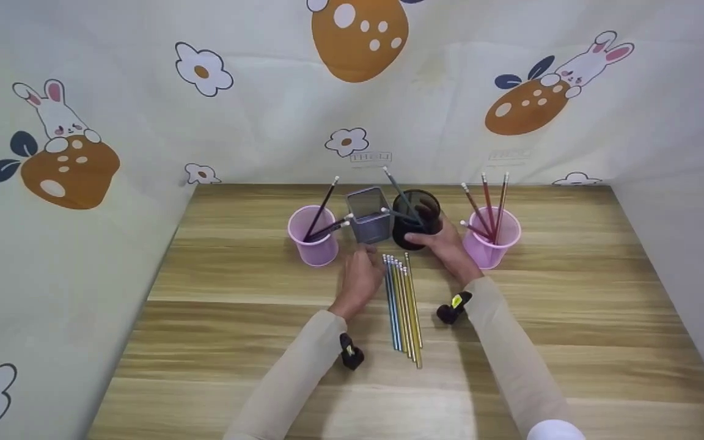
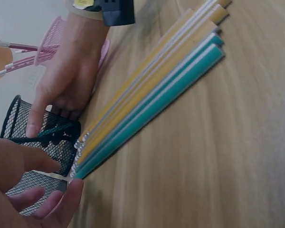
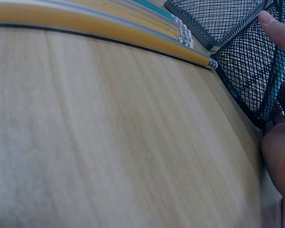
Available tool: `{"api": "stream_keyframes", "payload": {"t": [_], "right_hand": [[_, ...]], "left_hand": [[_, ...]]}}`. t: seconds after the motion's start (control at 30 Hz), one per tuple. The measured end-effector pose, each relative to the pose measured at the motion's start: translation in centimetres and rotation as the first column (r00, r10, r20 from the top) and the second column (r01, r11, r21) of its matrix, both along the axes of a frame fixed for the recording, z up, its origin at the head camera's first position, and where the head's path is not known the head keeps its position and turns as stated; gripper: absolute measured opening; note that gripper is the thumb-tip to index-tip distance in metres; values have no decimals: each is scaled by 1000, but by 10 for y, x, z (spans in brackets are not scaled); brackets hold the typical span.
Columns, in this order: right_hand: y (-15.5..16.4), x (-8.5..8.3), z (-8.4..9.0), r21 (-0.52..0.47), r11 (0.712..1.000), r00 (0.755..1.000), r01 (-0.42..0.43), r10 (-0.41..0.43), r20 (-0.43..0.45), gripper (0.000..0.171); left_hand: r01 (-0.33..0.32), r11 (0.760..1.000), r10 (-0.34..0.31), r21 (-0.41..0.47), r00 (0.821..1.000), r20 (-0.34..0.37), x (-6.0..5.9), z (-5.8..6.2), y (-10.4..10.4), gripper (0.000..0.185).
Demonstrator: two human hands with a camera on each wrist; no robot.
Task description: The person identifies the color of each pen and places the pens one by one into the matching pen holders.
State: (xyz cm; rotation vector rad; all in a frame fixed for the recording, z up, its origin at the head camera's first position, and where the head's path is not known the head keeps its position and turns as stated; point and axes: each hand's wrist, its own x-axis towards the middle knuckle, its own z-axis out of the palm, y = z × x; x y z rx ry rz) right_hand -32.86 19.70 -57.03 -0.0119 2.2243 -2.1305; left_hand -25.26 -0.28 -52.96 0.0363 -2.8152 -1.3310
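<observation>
Several yellow and teal pencils [image 1: 402, 299] [image 2: 152, 99] [image 3: 109, 23] lie side by side on the wooden table [image 1: 236, 318], eraser ends toward the holders. My right hand [image 1: 447, 247] [image 2: 69, 76] [image 3: 280, 156] grips the black round mesh holder [image 1: 416, 211] [image 2: 42, 137] [image 3: 256, 80], thumb on its near side; dark pencils stand in it. My left hand [image 1: 361, 275] [image 2: 19, 190] rests loosely curled just left of the pencils' eraser ends, in front of the grey square mesh holder [image 1: 368, 223] [image 2: 33, 183] [image 3: 213, 16], and holds nothing.
A pink cup [image 1: 314, 241] with dark pencils stands left of the grey holder. Another pink cup [image 1: 498, 238] [image 2: 52, 35] with red and brown pencils stands right of the black one. Printed cloth walls close in the table on three sides.
</observation>
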Motion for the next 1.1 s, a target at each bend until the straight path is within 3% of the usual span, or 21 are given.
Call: {"api": "stream_keyframes", "payload": {"t": [0.13, 0.33, 0.57, 0.87, 1.1], "right_hand": [[0, 0, -1, -30, 1000, 1000, -5, 5, -6, 94], [0, 0, -1, 5, 1000, 1000, 12, -12, -11, 93], [0, 0, -2, 18, 1000, 1000, 21, -21, -20, 93], [-1, 0, -2, -38, 999, 1000, 13, -14, -25, 88], [-1, 1, -2, -30, 999, 1000, 14, -14, -16, 88]], "left_hand": [[-3, 998, 6, -60, 998, 57, 2, -4, 1, 26], [-16, 990, 22, -142, 999, 44, 4, -13, 5, 28], [-21, 986, 28, -163, 999, 41, 3, -14, 7, 20], [-12, 979, -1, -206, 998, -66, 4, -10, 6, 9], [-15, 981, 12, -191, 1000, -15, 7, -7, 3, 23]]}}
